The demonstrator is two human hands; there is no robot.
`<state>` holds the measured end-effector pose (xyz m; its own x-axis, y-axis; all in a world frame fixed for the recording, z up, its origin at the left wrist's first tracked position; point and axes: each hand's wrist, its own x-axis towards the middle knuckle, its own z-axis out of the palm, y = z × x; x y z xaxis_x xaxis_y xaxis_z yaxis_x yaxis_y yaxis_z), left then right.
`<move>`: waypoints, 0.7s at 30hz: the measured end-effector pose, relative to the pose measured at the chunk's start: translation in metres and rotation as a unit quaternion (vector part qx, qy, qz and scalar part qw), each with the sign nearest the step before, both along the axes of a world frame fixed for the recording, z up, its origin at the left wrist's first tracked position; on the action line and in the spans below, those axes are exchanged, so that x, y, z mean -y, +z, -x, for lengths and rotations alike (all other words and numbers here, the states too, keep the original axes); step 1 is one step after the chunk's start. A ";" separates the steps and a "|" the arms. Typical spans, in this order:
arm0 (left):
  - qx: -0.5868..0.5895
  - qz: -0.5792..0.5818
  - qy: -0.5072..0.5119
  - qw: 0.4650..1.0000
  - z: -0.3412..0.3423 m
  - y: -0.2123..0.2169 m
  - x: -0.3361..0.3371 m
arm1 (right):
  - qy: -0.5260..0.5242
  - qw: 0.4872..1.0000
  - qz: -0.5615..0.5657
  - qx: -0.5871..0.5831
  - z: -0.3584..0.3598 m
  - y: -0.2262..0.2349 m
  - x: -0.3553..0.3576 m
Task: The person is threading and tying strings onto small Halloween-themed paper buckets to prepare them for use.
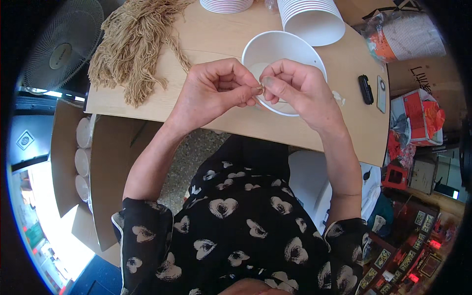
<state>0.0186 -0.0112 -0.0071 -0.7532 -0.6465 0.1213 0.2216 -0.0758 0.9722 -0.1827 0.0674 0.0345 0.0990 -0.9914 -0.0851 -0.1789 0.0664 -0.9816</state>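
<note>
**Both hands pinching a small piece over a white bowl**

Head view, looking down at a light wooden table (147, 105).

- Left hand (214, 91): fingers curled in, thumb and forefinger pressed together on a tiny tan piece (259, 88) at the fingertips.
- Right hand (300, 91): thumb and forefinger likewise closed on the same piece from the other side. The 2 hands meet tip to tip, touching.
- The piece is too small to tell exactly what it is; its colour matches the cord bundle. It sits above the near left part of the white bowl.
- White bowl (280, 46): open side up on the table, directly under and behind the hands; the right hand covers its near rim.
- Bundle of tan cords (132, 44): lying on the table at the far left, well apart from the hands.
- Stack of white paper cups (312, 19): lying on its side just beyond the bowl, mouth toward the camera.
- Black oblong object (365, 89): on the table to the right of the bowl, with a flat grey item just beside it.
- Cardboard box (81, 147) with white cups: beside the table at the left, below its edge.
</note>
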 end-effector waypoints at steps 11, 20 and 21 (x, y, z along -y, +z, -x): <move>0.004 -0.002 0.001 1.000 0.000 0.001 0.000 | -0.033 0.999 0.034 -0.011 -0.005 -0.004 -0.001; 0.005 -0.013 0.000 1.000 0.002 -0.002 -0.002 | -0.043 0.999 0.017 0.012 -0.005 -0.006 -0.003; 0.012 -0.019 -0.002 1.000 0.002 -0.002 -0.001 | -0.043 0.999 0.014 0.012 -0.004 -0.007 -0.001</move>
<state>0.0162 -0.0099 -0.0089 -0.7578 -0.6477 0.0785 0.1982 -0.1139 0.9735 -0.1784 0.0685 0.0271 0.0156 -0.9984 -0.0550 -0.1501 0.0521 -0.9873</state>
